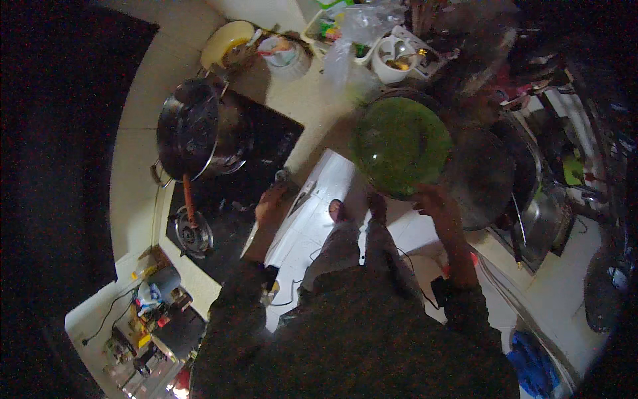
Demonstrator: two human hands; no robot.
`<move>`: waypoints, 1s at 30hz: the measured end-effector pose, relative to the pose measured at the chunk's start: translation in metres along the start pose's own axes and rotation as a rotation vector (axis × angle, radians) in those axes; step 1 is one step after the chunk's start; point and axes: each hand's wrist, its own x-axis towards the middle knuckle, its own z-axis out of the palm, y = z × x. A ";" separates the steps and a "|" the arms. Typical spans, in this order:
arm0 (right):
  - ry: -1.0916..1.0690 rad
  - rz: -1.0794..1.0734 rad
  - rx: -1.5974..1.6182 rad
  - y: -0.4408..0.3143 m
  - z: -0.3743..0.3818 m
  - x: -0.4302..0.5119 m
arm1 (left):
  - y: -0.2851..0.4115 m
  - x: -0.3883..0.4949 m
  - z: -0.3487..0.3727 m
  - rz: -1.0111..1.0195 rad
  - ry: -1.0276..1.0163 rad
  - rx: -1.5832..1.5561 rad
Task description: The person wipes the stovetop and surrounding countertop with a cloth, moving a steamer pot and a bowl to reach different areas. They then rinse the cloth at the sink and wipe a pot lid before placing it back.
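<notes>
At the front edge of the black gas stove (264, 119), my left hand (271, 204) has its fingers next to a small shiny knob (282, 174). Dim light hides whether they grip it. My right hand (438, 202) holds the near rim of a round green basin (401, 144), with the fingertips over the edge. A large dark metal pot (189, 129) with loop handles stands on the far burner, tilted in view. Below it, a reddish-brown handle (189, 199) reaches toward the nearer burner (193, 232).
Along the back stand a yellow bowl (227, 42), a white container (284, 57), a plastic bag (369, 25) and a white cup with utensils (395, 60). Right of the basin are a dark round pan (481, 174) and a metal sink (541, 224). A cluttered shelf (149, 319) is lower left.
</notes>
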 end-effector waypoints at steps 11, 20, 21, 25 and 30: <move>-0.129 -0.027 0.126 0.023 0.008 -0.021 | 0.069 0.092 0.030 0.068 -0.042 -0.070; -0.150 -0.327 -0.055 0.116 -0.019 0.019 | 0.008 -0.062 -0.021 -0.014 0.188 -0.027; -0.134 -0.292 -0.025 0.126 -0.029 0.022 | 0.011 -0.064 -0.025 -0.205 0.128 -0.042; 0.052 -0.344 -0.016 0.151 -0.089 0.012 | 0.048 -0.047 -0.050 -0.192 0.177 -0.316; 0.322 -0.054 -0.219 0.160 -0.145 -0.057 | 0.168 -0.014 -0.062 0.064 -0.044 -0.824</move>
